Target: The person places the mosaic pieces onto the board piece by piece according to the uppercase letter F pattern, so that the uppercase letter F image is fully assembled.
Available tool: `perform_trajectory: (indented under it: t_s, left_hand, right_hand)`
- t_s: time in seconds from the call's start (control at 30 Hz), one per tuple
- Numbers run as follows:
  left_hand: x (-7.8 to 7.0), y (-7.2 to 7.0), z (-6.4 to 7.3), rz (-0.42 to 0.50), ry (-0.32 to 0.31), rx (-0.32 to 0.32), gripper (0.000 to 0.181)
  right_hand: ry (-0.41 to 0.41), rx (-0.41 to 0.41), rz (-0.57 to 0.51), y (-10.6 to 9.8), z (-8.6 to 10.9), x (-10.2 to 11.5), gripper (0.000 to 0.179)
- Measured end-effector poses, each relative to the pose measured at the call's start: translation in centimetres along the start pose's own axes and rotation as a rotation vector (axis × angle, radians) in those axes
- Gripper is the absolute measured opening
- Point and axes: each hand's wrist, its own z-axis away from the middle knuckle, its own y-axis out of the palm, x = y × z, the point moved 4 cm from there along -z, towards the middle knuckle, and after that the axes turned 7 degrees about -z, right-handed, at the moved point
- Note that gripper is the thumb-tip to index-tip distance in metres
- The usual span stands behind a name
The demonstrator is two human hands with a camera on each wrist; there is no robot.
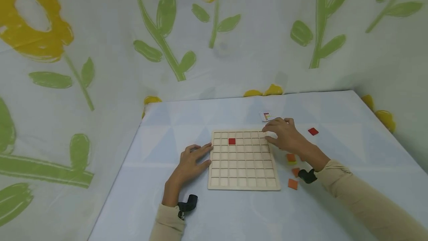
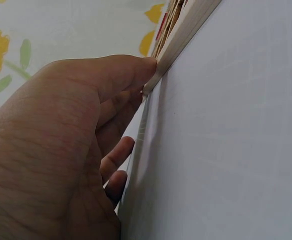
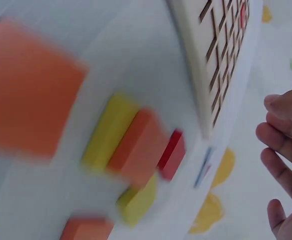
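Note:
A square wooden grid board (image 1: pixel 242 163) lies on the table, one red square tile (image 1: pixel 232 141) in a cell of its second row from the far side. My left hand (image 1: pixel 192 163) rests at the board's left edge, fingers extended; in the left wrist view a fingertip of that hand (image 2: pixel 70 115) touches the rim. Over the board's far right corner hovers my right hand (image 1: pixel 283 135), fingers slightly bent. Nothing shows between thumb and fingers of the right hand (image 3: pixel 291 150) in the right wrist view.
Right of the board lie several loose tiles: an orange tile (image 1: pixel 292 184), an orange tile over yellow (image 1: pixel 291 157), a red tile (image 1: pixel 313 131). Behind the right hand is a small printed pattern card (image 1: pixel 266 116). A flower-print cloth (image 1: pixel 234 66) hangs behind the table.

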Motion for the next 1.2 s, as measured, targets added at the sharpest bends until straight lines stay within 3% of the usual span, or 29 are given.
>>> perform_trajectory:
  t_s: [0.2, 0.43, 0.77, 0.97, 1.2]
  left_hand:
    - [-0.1, 0.0, 0.2, -0.011, -0.01, -0.01, 0.052]
    - [-0.1, -0.2, 0.2, 0.012, -0.038, 0.026, 0.052]
    - [-0.2, -0.2, 0.2, 0.014, -0.036, 0.023, 0.052]
    - [-0.1, -0.2, 0.0, 0.021, -0.007, 0.016, 0.053]
    - [-0.2, -0.2, 0.1, 0.025, -0.017, 0.019, 0.053]
  right_hand:
    - [0.089, -0.005, 0.054, -1.7, 1.8, -2.6, 0.024]
    - [0.179, -0.015, 0.073, -2.9, 3.3, -5.3, 0.024]
    - [0.296, 0.003, 0.108, -3.8, 4.9, -8.0, 0.026]
    - [0.338, -0.01, 0.118, -4.0, 5.7, -10.0, 0.027]
    - [0.385, -0.008, 0.144, -4.0, 6.2, -12.2, 0.028]
